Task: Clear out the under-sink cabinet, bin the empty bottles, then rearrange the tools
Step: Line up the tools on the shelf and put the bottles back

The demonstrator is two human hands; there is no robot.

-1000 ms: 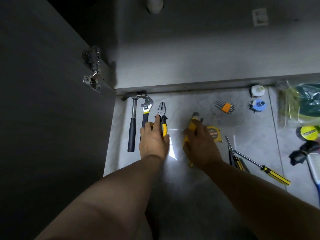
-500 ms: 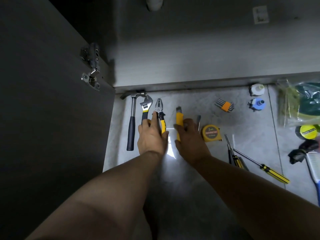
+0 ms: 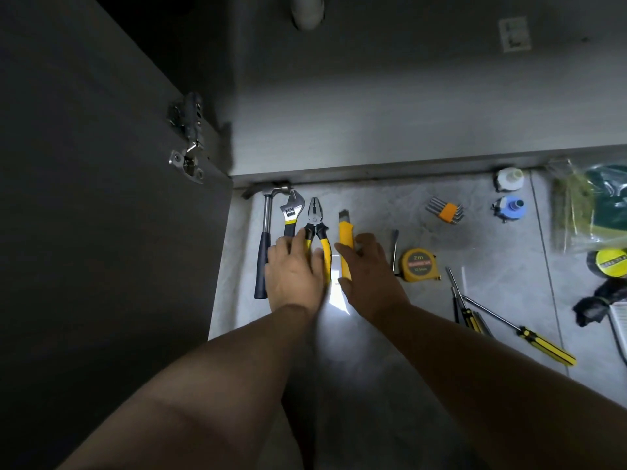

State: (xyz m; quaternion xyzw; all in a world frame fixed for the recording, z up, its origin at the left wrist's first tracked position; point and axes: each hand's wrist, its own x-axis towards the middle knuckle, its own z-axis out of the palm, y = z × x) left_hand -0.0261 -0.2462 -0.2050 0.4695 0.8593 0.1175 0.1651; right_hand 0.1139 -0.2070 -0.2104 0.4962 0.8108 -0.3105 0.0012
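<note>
left hand [image 3: 293,269] flat on pliers [image 3: 315,217], fingers straight, grip holding nothing, right hand [image 3: 369,276] grip pinching yellow knife [image 3: 346,232] on floor [image 3: 373,205]

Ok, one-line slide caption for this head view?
Sorting tools: left hand rests on the pliers while right hand holds the yellow utility knife beside them on the floor.

1 white drainpipe [image 3: 307,11], 1 bag of green sponges [image 3: 607,201]
</note>
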